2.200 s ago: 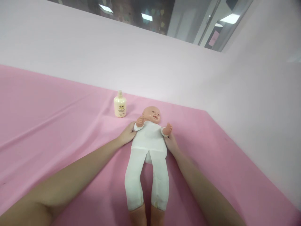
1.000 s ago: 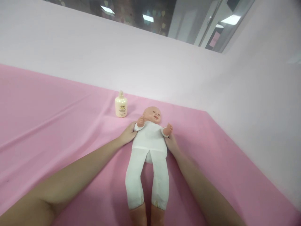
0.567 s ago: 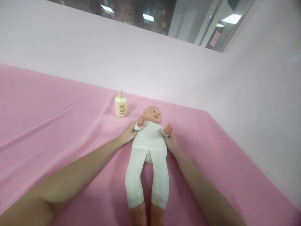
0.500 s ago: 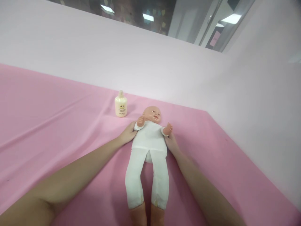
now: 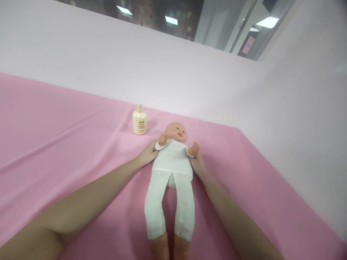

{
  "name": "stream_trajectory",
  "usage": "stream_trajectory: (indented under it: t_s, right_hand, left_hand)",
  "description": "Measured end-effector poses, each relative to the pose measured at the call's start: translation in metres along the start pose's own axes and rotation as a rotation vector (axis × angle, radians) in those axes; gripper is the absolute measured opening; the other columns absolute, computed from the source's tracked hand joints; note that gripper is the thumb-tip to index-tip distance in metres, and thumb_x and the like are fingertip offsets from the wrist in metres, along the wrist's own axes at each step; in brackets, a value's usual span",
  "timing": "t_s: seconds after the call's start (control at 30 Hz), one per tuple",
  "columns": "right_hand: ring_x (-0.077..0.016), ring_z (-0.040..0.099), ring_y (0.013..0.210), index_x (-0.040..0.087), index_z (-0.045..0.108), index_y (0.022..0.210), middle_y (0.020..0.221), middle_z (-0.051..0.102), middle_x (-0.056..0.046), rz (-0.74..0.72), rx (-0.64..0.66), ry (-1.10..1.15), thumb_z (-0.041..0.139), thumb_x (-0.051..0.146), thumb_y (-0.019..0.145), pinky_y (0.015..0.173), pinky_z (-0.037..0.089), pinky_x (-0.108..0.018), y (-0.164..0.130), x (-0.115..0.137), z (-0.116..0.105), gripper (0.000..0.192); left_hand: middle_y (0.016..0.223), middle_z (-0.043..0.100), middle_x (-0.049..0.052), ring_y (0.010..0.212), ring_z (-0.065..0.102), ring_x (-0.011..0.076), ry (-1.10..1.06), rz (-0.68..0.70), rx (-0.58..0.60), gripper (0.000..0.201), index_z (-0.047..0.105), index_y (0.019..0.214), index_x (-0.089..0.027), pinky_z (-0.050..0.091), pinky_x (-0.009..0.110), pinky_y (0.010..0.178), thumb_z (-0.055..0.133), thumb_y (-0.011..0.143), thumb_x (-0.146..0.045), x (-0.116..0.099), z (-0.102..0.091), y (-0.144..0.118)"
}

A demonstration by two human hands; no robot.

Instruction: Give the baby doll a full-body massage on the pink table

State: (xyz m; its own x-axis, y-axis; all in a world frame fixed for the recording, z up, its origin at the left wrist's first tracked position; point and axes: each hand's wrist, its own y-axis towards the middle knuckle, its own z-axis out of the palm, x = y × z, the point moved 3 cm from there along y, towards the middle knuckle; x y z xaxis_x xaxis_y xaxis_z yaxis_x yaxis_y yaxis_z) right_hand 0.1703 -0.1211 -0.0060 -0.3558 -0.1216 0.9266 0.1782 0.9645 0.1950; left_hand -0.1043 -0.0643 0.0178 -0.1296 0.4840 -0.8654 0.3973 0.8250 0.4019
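Note:
A baby doll point(image 5: 172, 159) in a white top and white trousers lies face up, its head toward the wall and its bare lower legs toward me. My left hand point(image 5: 148, 153) grips its side under the arm, with the fingertips hidden beneath the doll. On the opposite side my right hand point(image 5: 197, 164) holds the torso below the other arm; most of its fingers are out of sight behind the body. Both doll forearms are bent up over my hands. Just beyond my left hand stands a cream pump bottle point(image 5: 140, 122) with a dark printed label, upright and untouched.
Pink cloth point(image 5: 67, 130) with a few creases covers the surface under the doll. A white wall point(image 5: 108, 61) rises behind it and continues along the right. Above the wall, a window point(image 5: 162, 16) reflects ceiling lights.

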Motion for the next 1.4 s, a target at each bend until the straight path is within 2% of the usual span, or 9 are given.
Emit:
stream_trajectory:
  t_s: [0.23, 0.63, 0.83, 1.0, 1.13, 1.3, 1.4]
  right_hand:
    - [-0.0336, 0.048, 0.153, 0.029, 0.051, 0.155, 0.158, 0.058, -0.007, 0.012, 0.0, 0.0, 0.064, 0.047, 0.09, 0.127, 0.04, -0.059, -0.001, 0.001, -0.001, 0.069]
    - [-0.0342, 0.053, 0.148, 0.027, 0.055, 0.151, 0.155, 0.06, -0.008, 0.028, 0.006, 0.012, 0.066, 0.049, 0.088, 0.124, 0.043, -0.057, 0.0, -0.002, -0.001, 0.067]
    - [-0.0343, 0.052, 0.149, 0.028, 0.053, 0.153, 0.157, 0.059, -0.008, 0.014, -0.011, 0.005, 0.065, 0.046, 0.089, 0.125, 0.041, -0.058, 0.0, -0.001, -0.001, 0.067]
    - [-0.0329, 0.047, 0.153, 0.029, 0.053, 0.154, 0.156, 0.06, -0.007, -0.016, 0.007, 0.011, 0.064, 0.047, 0.09, 0.127, 0.039, -0.057, 0.0, 0.001, 0.0, 0.067]
    - [-0.0313, 0.044, 0.156, 0.03, 0.049, 0.156, 0.162, 0.054, -0.005, -0.027, -0.006, 0.001, 0.063, 0.048, 0.091, 0.129, 0.038, -0.054, 0.0, 0.0, 0.0, 0.069]
    - [-0.0333, 0.053, 0.148, 0.026, 0.054, 0.151, 0.155, 0.06, -0.008, 0.003, 0.007, 0.0, 0.062, 0.047, 0.09, 0.125, 0.043, -0.056, 0.0, -0.002, 0.0, 0.065]
    - [-0.0331, 0.052, 0.149, 0.027, 0.053, 0.152, 0.157, 0.058, -0.008, -0.01, 0.005, 0.001, 0.063, 0.047, 0.09, 0.126, 0.041, -0.057, 0.0, -0.001, 0.0, 0.066]
  left_hand:
    - [0.137, 0.071, 0.012, 0.132, 0.063, 0.0343, -0.016, 0.003, -0.005, 0.045, 0.065, 0.132, -0.017, 0.049, 0.053, 0.118, 0.062, 0.087, -0.021, 0.001, 0.0, 0.0]
    - [0.144, 0.068, 0.013, 0.133, 0.062, 0.0339, -0.001, -0.021, -0.006, 0.048, 0.062, 0.138, -0.016, 0.046, 0.054, 0.12, 0.063, 0.09, -0.023, 0.006, 0.0, -0.001]
    - [0.146, 0.067, 0.011, 0.134, 0.062, 0.0343, -0.007, 0.021, 0.021, 0.046, 0.066, 0.136, -0.018, 0.048, 0.052, 0.119, 0.062, 0.09, -0.02, -0.003, 0.0, 0.0]
    - [0.141, 0.069, 0.012, 0.134, 0.062, 0.0349, -0.02, -0.026, -0.003, 0.046, 0.064, 0.134, -0.017, 0.048, 0.053, 0.119, 0.064, 0.089, -0.023, 0.0, 0.0, -0.001]
    - [0.139, 0.07, 0.011, 0.135, 0.061, 0.0345, -0.02, -0.01, 0.002, 0.044, 0.066, 0.132, -0.018, 0.047, 0.053, 0.12, 0.064, 0.089, -0.023, 0.001, 0.0, 0.0]
    - [0.144, 0.067, 0.013, 0.135, 0.061, 0.0345, -0.032, -0.025, -0.006, 0.048, 0.062, 0.137, -0.017, 0.044, 0.055, 0.121, 0.063, 0.089, -0.022, 0.006, 0.001, -0.001]
    - [0.146, 0.066, 0.014, 0.136, 0.06, 0.0341, -0.03, -0.029, -0.011, 0.051, 0.06, 0.14, -0.016, 0.043, 0.055, 0.122, 0.063, 0.089, -0.022, 0.008, 0.0, -0.001]
